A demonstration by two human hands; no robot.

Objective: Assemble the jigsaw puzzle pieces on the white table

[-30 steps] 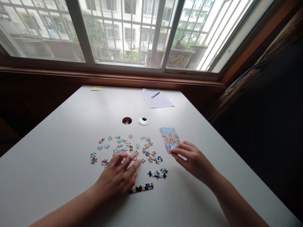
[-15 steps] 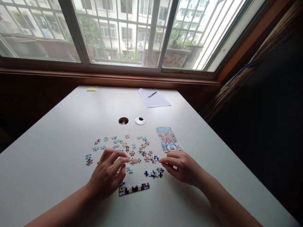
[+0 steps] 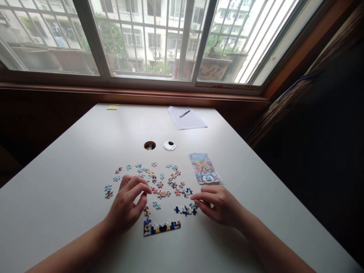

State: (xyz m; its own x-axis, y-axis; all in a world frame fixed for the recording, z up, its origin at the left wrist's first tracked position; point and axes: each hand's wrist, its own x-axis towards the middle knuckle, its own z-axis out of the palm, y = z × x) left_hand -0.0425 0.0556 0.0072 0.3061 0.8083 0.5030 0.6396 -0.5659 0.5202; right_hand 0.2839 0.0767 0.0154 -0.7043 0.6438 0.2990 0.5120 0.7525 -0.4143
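Note:
My left hand (image 3: pixel 127 203) hovers at the left of the loose jigsaw pieces (image 3: pixel 162 194), its fingers curved and the thumb apart from them, holding nothing that shows. My right hand (image 3: pixel 217 203) is on the other side, fingers stretched inward and slightly apart, the tips beside dark blue and white pieces (image 3: pixel 187 192). Just below those tips lies a short joined puzzle strip (image 3: pixel 185 209). Nearer to me is a longer joined strip (image 3: pixel 162 228) with a dark blue edge. Some pieces are partly hidden behind my left hand.
A colourful picture sheet (image 3: pixel 204 168) lies beyond my right hand. Farther back are a round cable hole (image 3: pixel 149 145), its metal cover (image 3: pixel 170 145), paper (image 3: pixel 190 120) with a pen (image 3: pixel 184 113), and a yellow note (image 3: pixel 113 107). A barred window (image 3: pixel 153 41) stands behind the table.
My left hand has drawn back slightly to the left from the middle pieces, uncovering a piece above the long strip. My right hand has barely moved. The view has shifted a little.

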